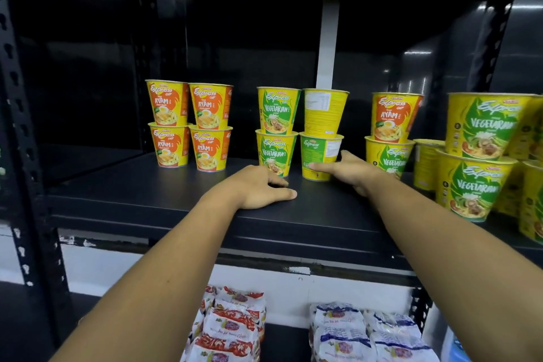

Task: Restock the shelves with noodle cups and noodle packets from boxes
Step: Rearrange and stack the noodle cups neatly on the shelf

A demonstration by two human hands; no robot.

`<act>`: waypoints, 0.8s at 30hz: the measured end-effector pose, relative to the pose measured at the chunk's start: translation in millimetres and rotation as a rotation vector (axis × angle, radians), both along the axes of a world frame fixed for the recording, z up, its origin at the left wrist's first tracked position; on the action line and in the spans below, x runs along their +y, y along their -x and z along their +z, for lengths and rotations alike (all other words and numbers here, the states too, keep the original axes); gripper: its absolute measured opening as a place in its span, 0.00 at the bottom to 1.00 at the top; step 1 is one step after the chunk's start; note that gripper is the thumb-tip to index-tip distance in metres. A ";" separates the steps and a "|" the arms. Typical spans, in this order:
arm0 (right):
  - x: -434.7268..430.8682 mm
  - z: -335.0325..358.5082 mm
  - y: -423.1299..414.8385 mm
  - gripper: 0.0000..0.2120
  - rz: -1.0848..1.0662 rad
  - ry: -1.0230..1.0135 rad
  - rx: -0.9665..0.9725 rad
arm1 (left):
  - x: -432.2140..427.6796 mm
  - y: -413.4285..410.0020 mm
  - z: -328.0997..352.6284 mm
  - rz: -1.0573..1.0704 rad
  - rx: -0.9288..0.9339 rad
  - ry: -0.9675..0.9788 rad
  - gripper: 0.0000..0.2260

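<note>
**Right hand (351, 172) gripping the green Express cup (318, 153)**

Thumb's laid across the cup's front; the other fingers go behind it, so I can't see them. That cup stands on the black shelf (176, 200) with a yellow cup (324, 112) stacked on top, label turned away. Left hand (261, 188) rests flat on the shelf, fingers relaxed, just beside the Vegetarian cups (276, 153). Ayam cups (188, 126) stand further left, and noodle packets (232, 326) lie on the level below.

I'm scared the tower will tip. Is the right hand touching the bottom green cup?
Touching. The head view shows the right hand with its thumb lying across the front of the bottom green cup and its fingers against the cup's side.
</note>
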State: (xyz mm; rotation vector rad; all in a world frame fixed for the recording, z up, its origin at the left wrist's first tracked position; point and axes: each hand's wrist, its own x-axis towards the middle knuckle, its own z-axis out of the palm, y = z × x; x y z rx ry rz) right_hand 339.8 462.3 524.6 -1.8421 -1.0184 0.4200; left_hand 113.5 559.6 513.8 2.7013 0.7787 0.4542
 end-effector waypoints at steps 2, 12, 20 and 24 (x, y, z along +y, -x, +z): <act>6.7 -1.0 -0.9 0.46 0.003 -0.062 -0.004 | 2.1 -0.9 -0.9 0.003 -0.005 0.001 0.26; 0.1 -5.7 -4.1 0.44 -0.071 -0.052 -0.217 | 1.3 1.3 1.0 -0.012 -0.009 -0.003 0.25; -33.7 -8.4 14.5 0.43 -0.074 -0.031 -0.293 | -6.1 5.6 3.3 -0.010 -0.013 -0.013 0.23; -53.0 -13.2 27.6 0.42 -0.040 -0.047 -0.334 | -6.4 7.8 3.2 -0.009 -0.072 0.015 0.16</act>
